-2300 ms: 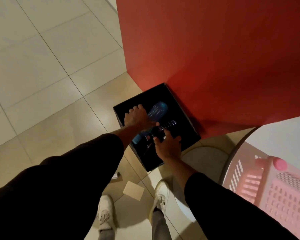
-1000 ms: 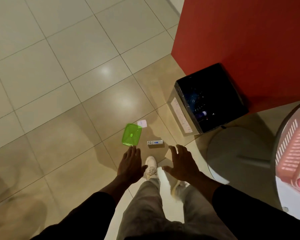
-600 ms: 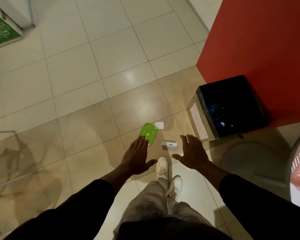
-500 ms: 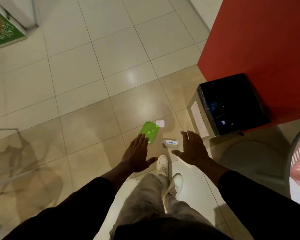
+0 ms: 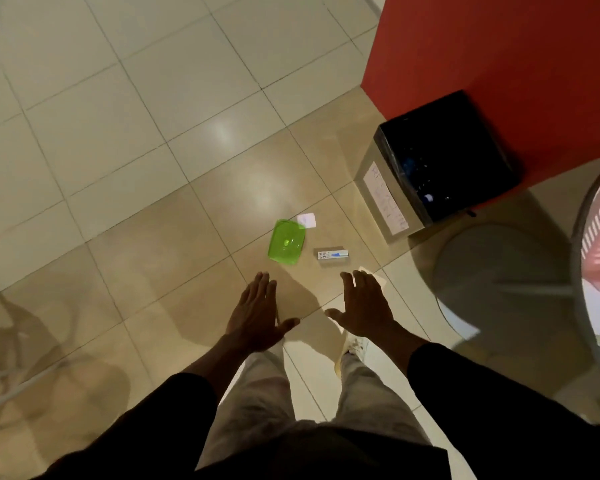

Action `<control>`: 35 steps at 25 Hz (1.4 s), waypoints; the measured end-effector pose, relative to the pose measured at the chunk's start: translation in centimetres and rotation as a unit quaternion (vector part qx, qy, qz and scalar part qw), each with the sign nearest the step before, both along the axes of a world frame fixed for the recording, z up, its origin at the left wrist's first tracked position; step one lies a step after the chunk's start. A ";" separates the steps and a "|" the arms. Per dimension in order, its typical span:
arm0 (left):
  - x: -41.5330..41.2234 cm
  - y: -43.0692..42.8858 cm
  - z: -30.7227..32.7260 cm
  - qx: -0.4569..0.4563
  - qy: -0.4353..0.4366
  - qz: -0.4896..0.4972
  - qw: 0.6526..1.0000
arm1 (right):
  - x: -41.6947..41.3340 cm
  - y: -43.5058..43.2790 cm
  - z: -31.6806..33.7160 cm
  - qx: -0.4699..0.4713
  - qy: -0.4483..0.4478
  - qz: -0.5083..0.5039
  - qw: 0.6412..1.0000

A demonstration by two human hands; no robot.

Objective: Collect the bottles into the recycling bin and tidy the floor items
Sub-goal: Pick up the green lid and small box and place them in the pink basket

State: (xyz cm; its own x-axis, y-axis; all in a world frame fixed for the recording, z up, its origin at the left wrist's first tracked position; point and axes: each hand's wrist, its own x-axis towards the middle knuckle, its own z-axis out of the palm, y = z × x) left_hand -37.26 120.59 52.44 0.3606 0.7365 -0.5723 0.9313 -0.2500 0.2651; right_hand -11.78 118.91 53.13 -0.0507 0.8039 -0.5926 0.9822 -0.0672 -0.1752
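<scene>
Released from the blue plastic bottles [image 5: 411, 167], which now lie in the black-lined square recycling bin [image 5: 383, 202], my left grip [image 5: 257, 313] and right grip [image 5: 364, 306] hover empty, fingers spread, near the translucent green plastic lid [image 5: 286, 246] and small white cardboard box [image 5: 332, 253]; I judge these come next.

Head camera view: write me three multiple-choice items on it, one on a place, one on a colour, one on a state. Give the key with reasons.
1. The recycling bin stands:
A) on a table
B) at the foot of the red wall
C) between the person's feet

2. The plastic lid on the floor is:
A) green
B) blue
C) pink

3. The left hand and right hand are:
A) gripping bottles
B) holding the lid
C) open and empty

Key: B, the red wall rises right behind the bin. A, the lid shows bright green. C, the fingers are spread above the floor with nothing in them.
</scene>
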 end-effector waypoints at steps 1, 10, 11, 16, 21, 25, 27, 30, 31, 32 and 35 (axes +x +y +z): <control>-1.3 1.1 -0.4 -0.003 -0.002 -0.010 1.000 | -1.2 0.7 -0.2 0.002 -0.005 -0.007 1.000; -8.9 13.1 -4.5 0.021 0.014 -0.104 0.994 | -7.7 5.7 -2.3 0.029 -0.011 -0.059 0.998; -8.5 13.8 -5.5 0.020 0.008 -0.117 0.993 | -7.6 6.2 -3.2 0.033 -0.009 -0.060 0.998; -5.7 16.5 -15.0 0.020 -0.018 -0.111 0.994 | -5.6 8.3 -12.2 0.005 -0.005 -0.060 0.998; -4.6 17.8 -27.3 0.007 -0.003 -0.100 0.995 | -2.9 10.2 -24.1 -0.019 -0.027 -0.035 0.999; -3.4 18.8 -38.1 -0.009 0.022 -0.099 0.995 | -1.2 12.0 -35.0 -0.005 -0.040 0.013 0.999; -2.3 19.7 -42.6 -0.019 0.037 -0.105 0.994 | -0.6 13.5 -39.3 -0.003 -0.054 0.049 0.997; -0.4 20.6 -50.9 -0.013 0.061 -0.052 0.997 | -0.1 15.1 -47.4 0.013 -0.079 0.106 0.991; 0.5 20.9 -53.8 -0.024 0.077 -0.017 0.997 | 0.3 15.7 -50.2 0.003 -0.088 0.121 0.989; 1.0 20.9 -55.4 -0.029 0.086 0.030 0.995 | 0.4 15.8 -51.7 0.001 -0.100 0.127 0.987; 2.4 20.8 -59.2 -0.043 0.106 0.185 0.976 | 1.2 16.0 -54.8 -0.004 -0.122 0.145 0.982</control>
